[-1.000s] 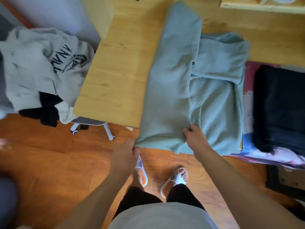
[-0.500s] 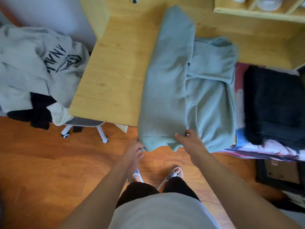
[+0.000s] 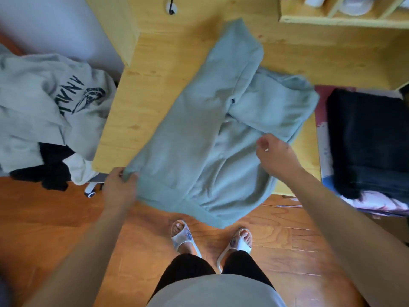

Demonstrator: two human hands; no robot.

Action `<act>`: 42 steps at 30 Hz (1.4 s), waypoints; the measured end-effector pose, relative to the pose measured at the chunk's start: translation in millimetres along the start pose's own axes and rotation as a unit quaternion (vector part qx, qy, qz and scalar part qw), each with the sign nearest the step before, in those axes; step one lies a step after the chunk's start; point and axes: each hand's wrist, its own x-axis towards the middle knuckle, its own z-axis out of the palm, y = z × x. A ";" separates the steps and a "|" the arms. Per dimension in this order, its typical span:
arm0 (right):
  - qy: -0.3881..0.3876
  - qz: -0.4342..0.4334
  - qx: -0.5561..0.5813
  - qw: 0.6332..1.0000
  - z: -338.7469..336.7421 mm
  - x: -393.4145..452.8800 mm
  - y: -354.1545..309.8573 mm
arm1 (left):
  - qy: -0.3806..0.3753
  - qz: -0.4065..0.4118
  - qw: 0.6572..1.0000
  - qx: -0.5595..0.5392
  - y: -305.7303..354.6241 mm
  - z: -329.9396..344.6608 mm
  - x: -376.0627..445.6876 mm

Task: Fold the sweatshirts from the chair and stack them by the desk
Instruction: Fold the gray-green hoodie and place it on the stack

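Observation:
A light teal sweatshirt (image 3: 194,138) lies partly folded on the wooden desk (image 3: 141,98), its hem hanging over the front edge. My left hand (image 3: 120,187) grips the hem's lower left corner off the desk edge. Over the garment's right side, my right hand (image 3: 276,156) hovers with curled fingers at the lower edge of the folded sleeve; whether it pinches fabric is unclear. A grey printed sweatshirt (image 3: 44,103) and a black garment (image 3: 53,169) are heaped on the chair (image 3: 89,191) at left.
A folded dark garment (image 3: 371,140) lies on a patterned surface right of the desk. A wooden shelf unit (image 3: 332,21) stands at the desk's back right. My feet in slippers (image 3: 183,238) stand on the wooden floor (image 3: 55,229) in front.
My left hand has pulled the hem corner out to the left, slanting the folded panel. My right hand left the hem and moved up and right to the sleeve.

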 end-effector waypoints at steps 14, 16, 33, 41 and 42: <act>0.071 -0.221 -0.285 0.930 3.2 219.2 -124.8 | 0.025 0.266 0.892 0.364 26.7 103.6 84.6; 0.027 -0.152 -0.297 0.942 10.9 251.2 -108.7 | 0.034 0.283 0.885 0.368 26.2 102.5 90.2; 0.246 -0.029 -0.146 0.958 -10.6 213.1 3.3 | -0.060 0.516 0.723 0.456 178.4 152.3 251.4; 0.149 -0.040 -0.176 0.972 -4.7 242.7 24.7 | -0.043 0.429 0.797 0.423 159.6 131.8 238.8; 0.148 -0.035 -0.184 0.971 -7.5 243.4 21.7 | -0.041 0.434 0.791 0.430 156.5 131.3 233.7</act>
